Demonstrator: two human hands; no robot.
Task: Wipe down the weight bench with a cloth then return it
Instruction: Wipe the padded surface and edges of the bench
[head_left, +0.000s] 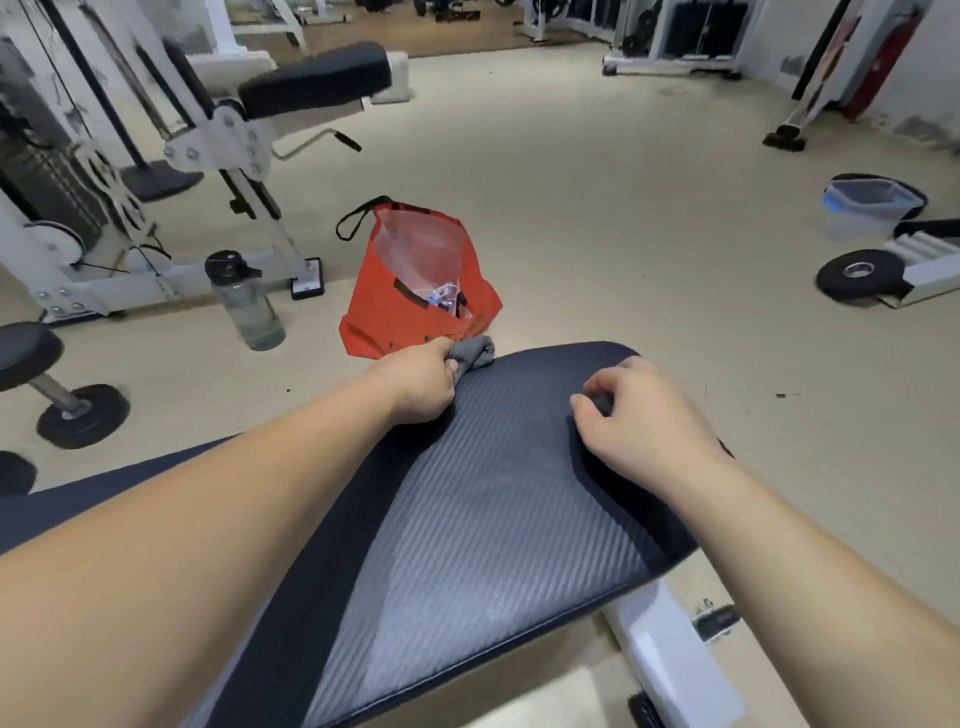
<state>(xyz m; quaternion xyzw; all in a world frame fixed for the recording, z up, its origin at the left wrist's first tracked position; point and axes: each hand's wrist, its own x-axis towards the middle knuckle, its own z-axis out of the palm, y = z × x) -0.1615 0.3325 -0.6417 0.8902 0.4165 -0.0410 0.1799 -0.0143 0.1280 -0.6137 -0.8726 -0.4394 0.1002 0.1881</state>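
A weight bench with a dark ribbed pad and black edges fills the lower middle of the head view. My left hand is closed on a bunched grey cloth at the pad's far left edge. Over the pad's far right side, my right hand has its fingers curled, knuckles near the surface. Whether it pinches a bit of the pad or cloth I cannot tell.
An open orange bag lies on the floor just beyond the bench. A clear water bottle stands left of it beside a white cable machine. A weight plate and a lined bin sit at right.
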